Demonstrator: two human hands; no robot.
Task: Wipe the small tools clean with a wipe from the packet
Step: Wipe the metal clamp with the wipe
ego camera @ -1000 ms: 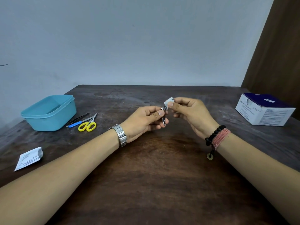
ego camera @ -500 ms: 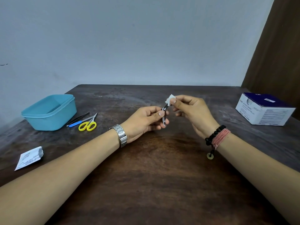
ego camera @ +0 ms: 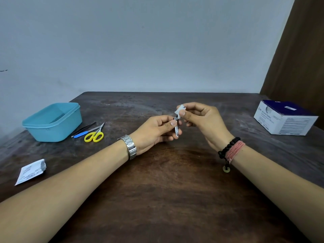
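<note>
My left hand (ego camera: 154,131) grips a small metal nail clipper (ego camera: 176,129) upright above the middle of the table. My right hand (ego camera: 204,121) pinches a small white wipe (ego camera: 180,109) between thumb and fingers, pressed against the clipper's top end. To the left on the table lie yellow-handled scissors (ego camera: 94,135), a blue-handled tool (ego camera: 81,134) and black tweezers (ego camera: 83,129), side by side. A torn white wipe packet (ego camera: 31,171) lies at the near left.
A light blue plastic tub (ego camera: 52,121) stands at the left beside the tools. A white and dark blue box (ego camera: 284,119) sits at the right edge. The dark wooden table (ego camera: 166,190) meets a grey wall at its far edge.
My right hand has shifted the wipe slightly along the clipper's top end. My left hand has kept its hold in nearly the same place.
</note>
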